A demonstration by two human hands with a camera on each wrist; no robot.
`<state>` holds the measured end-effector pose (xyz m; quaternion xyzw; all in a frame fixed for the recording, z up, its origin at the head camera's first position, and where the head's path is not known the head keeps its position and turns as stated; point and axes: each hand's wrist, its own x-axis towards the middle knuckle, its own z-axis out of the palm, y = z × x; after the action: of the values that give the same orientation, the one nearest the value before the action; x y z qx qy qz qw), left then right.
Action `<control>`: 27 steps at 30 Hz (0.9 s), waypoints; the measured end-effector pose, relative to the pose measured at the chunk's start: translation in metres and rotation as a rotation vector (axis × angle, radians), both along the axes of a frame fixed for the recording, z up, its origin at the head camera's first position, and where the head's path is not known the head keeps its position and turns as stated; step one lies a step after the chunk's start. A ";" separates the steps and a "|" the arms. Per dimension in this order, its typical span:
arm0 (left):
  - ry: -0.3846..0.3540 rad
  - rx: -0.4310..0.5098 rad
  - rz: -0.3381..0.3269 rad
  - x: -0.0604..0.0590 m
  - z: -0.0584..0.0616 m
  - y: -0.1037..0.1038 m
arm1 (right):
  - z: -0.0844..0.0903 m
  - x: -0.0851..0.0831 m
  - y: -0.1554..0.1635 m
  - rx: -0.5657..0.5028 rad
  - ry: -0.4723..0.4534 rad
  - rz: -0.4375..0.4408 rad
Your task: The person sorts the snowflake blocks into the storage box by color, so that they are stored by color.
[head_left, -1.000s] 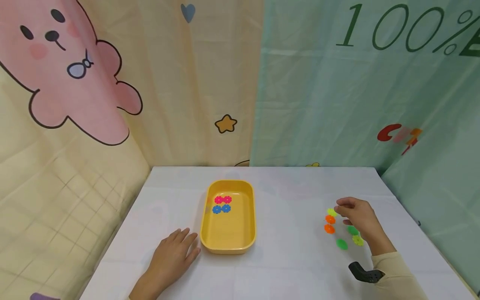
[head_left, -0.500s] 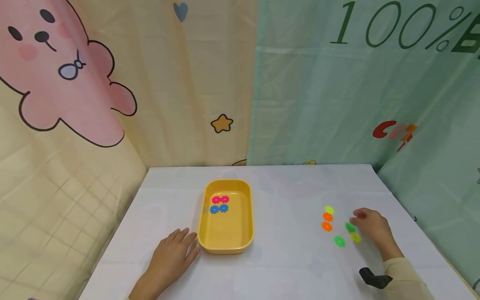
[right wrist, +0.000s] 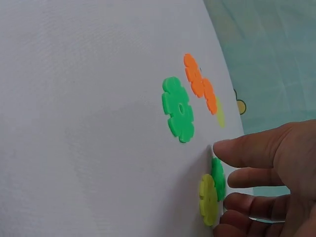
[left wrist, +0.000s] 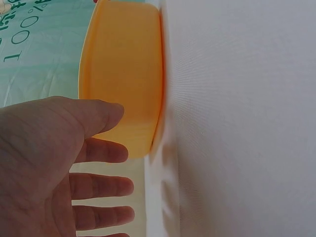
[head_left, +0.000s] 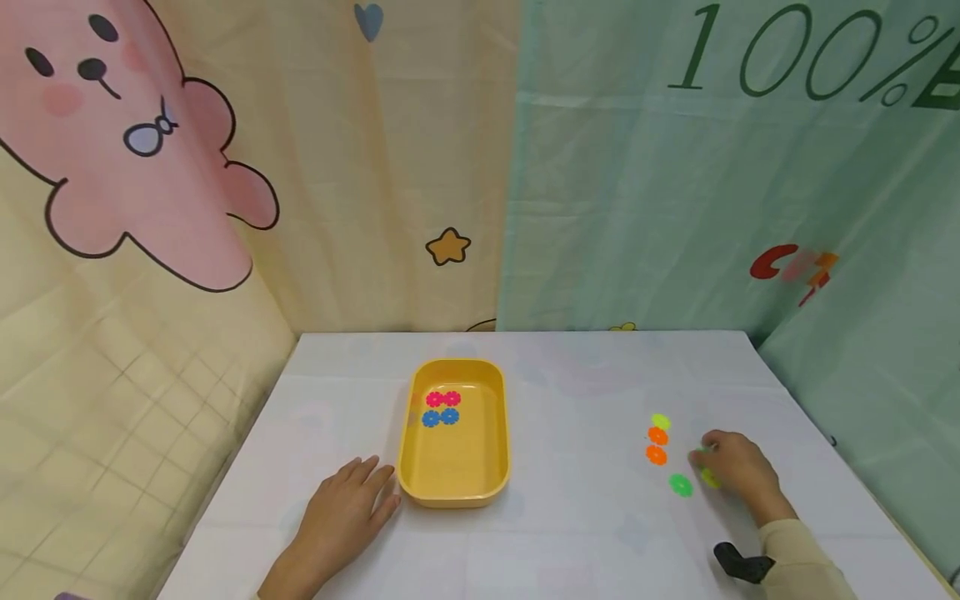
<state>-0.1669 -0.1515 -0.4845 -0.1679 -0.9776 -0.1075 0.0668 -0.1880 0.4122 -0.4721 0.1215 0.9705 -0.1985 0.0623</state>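
The covered green flower disc (right wrist: 217, 175) lies on the white desk (head_left: 570, 517), right under the fingertips of the person's right grip (head_left: 737, 469); in the head view only a sliver of it shows. The right wrist view puts it beside the thumb and fingers, which are bent a little with a gap between thumb and forefinger. The right grip has not closed round it, and whether any fingertip touches it cannot be told. The near yellow flower disc (right wrist: 208, 200) lies just beside it, and the bare green flower disc (right wrist: 174, 98) a little apart.

Half a second ago the right grip was slightly farther up the desk and more of that green disc showed; a second ago it was up by the far yellow flower disc (head_left: 661, 422). The left grip (head_left: 341, 521) has stayed put beside the yellow tray (head_left: 461, 479), fingers spread and relaxed, holding nothing; contact between its thumb and the tray wall is unclear.

Counted, the desk bears two green discs, two yellow ones and two orange flower discs (head_left: 657, 436), these two in line below the far yellow one. The single tray holds two pink flower discs (head_left: 435, 400) side by side and, just below them, two blue flower discs (head_left: 431, 419).
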 end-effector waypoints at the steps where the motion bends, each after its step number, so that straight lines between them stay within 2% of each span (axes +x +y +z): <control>1: -0.002 0.000 0.002 0.000 0.000 0.000 | -0.001 0.000 0.000 0.007 -0.001 0.001; 13: -0.017 0.004 0.008 0.003 0.002 0.000 | -0.002 -0.002 -0.008 0.035 0.012 0.009; 20: -0.004 0.001 -0.016 0.002 0.002 0.001 | -0.003 0.000 -0.008 -0.006 0.014 -0.023; 27: -0.018 -0.004 -0.001 0.002 0.000 0.002 | -0.003 -0.002 -0.007 -0.061 0.014 -0.039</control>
<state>-0.1647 -0.1499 -0.4849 -0.1673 -0.9784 -0.1069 0.0577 -0.1905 0.4050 -0.4754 0.1373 0.9619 -0.2299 0.0553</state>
